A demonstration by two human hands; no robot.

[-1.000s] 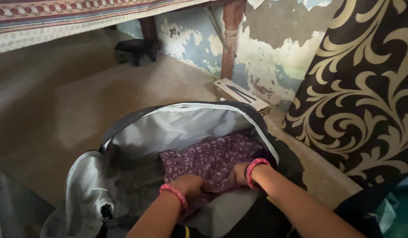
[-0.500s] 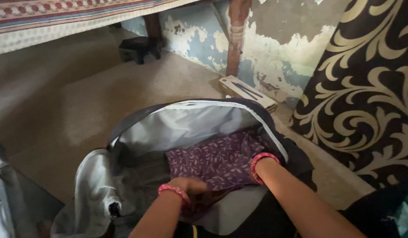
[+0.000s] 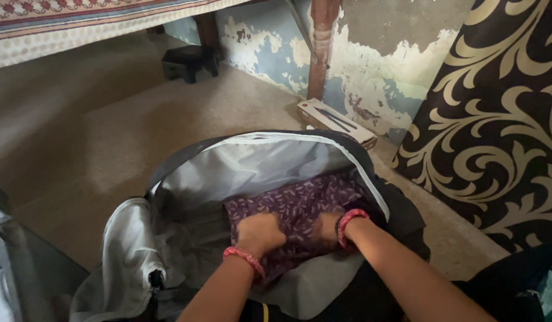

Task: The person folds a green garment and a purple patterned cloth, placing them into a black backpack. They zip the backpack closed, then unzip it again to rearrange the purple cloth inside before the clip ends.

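Note:
An open dark bag with a pale grey lining point(image 3: 252, 170) lies on the floor in front of me. Inside it sits a folded purple cloth with a small light leaf print point(image 3: 300, 203). My left hand point(image 3: 259, 231) is closed into a fist and presses on the cloth's left part. My right hand point(image 3: 327, 229) rests on the cloth's right part, fingers tucked down into the fabric near the bag's wall. Both wrists carry pink bangles.
A flat cardboard box point(image 3: 335, 122) lies by a wooden leg point(image 3: 319, 48) at the peeling wall. A dark panel with cream scrolls point(image 3: 497, 119) leans at the right. A small dark stool point(image 3: 189, 59) stands far back on the beige floor point(image 3: 109, 119).
My left hand has moved up from the cloth's near edge onto its top. My right hand has come back into sight on the cloth. The view shifted slightly.

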